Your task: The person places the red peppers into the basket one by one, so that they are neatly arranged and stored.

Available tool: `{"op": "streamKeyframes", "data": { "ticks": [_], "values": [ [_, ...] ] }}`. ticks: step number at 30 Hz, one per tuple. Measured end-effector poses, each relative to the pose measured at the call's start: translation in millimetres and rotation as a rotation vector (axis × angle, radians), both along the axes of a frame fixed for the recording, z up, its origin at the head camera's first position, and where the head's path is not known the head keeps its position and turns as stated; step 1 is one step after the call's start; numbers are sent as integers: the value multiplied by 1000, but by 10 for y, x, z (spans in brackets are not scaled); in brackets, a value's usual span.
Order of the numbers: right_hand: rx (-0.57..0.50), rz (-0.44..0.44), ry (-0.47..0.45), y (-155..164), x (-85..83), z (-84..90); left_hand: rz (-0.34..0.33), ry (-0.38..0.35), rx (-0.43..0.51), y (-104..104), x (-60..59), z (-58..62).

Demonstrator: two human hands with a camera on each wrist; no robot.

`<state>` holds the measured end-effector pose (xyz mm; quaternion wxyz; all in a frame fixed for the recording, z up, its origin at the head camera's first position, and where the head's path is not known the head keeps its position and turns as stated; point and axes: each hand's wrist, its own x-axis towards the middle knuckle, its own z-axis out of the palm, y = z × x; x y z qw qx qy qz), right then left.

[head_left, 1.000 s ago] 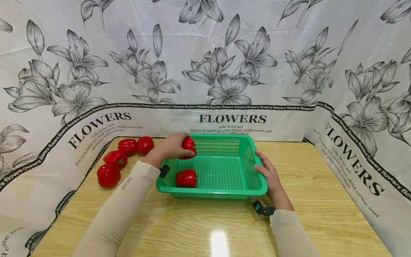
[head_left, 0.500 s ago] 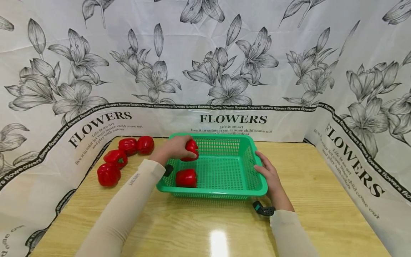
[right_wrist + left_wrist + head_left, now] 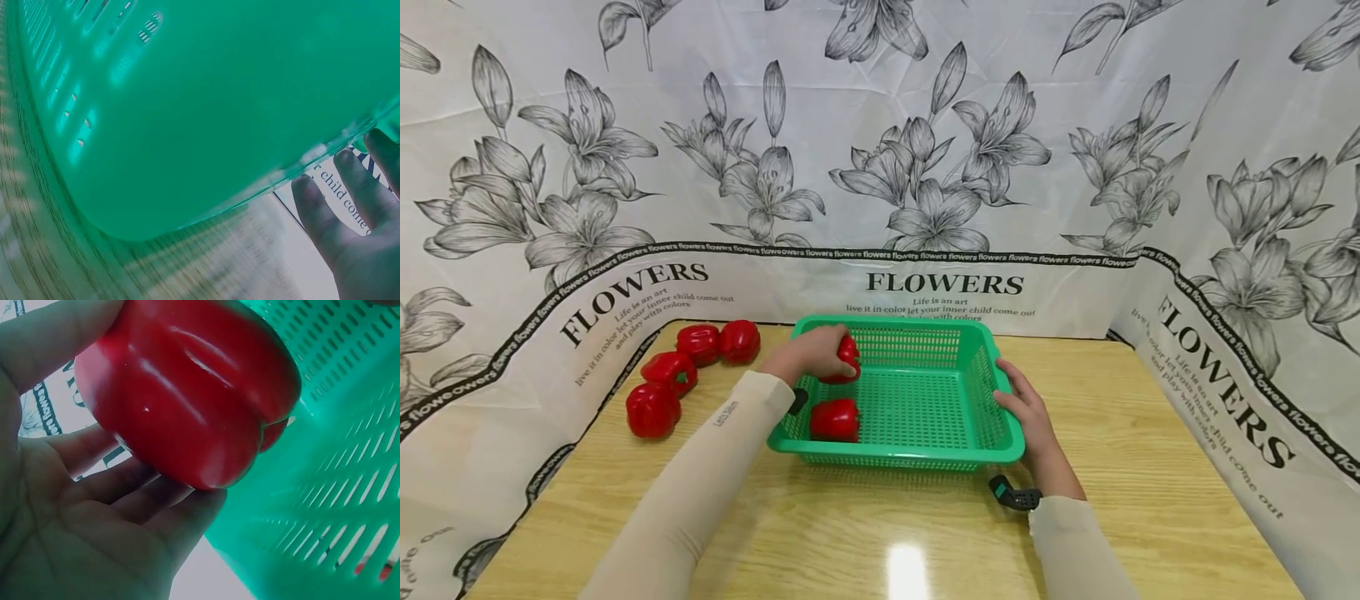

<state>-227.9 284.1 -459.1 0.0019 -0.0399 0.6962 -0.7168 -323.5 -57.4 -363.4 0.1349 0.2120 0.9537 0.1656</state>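
My left hand (image 3: 820, 350) holds a red bell pepper (image 3: 848, 362) inside the left part of the green basket (image 3: 1000, 450), near its back wall. The left wrist view shows the thumb on one side of this pepper (image 3: 194, 394) and the fingertips against the other. Another red bell pepper (image 3: 835, 419) lies on the basket floor at the front left. At the basket's right side is my right hand (image 3: 1030, 417), touching the rim. In the right wrist view its fingers (image 3: 312, 200) look fairly straight, with their tips right at the rim.
Several more red bell peppers, one the nearest pepper (image 3: 653, 410), lie left of the basket on the wooden table (image 3: 820, 533). A flower-printed cloth (image 3: 940, 167) hangs behind and along both sides.
My left hand has moved slightly right, then lower into the basket, with the bell pepper in it. The right hand and the basket have stayed in place.
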Motion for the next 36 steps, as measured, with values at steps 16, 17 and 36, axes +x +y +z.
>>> {"op": "streamKeyframes", "data": {
  "ticks": [16,17,36],
  "values": [
    [5,-9,-9,28,66,-24,36,-145,-111,119,-11,-213],
    [2,-7,-6,27,58,-21,40,-150,-117,113,-16,-211],
    [-6,-5,19,-10,-6,-2,91,-257,-64,15,-103,-209]
  ]
}}
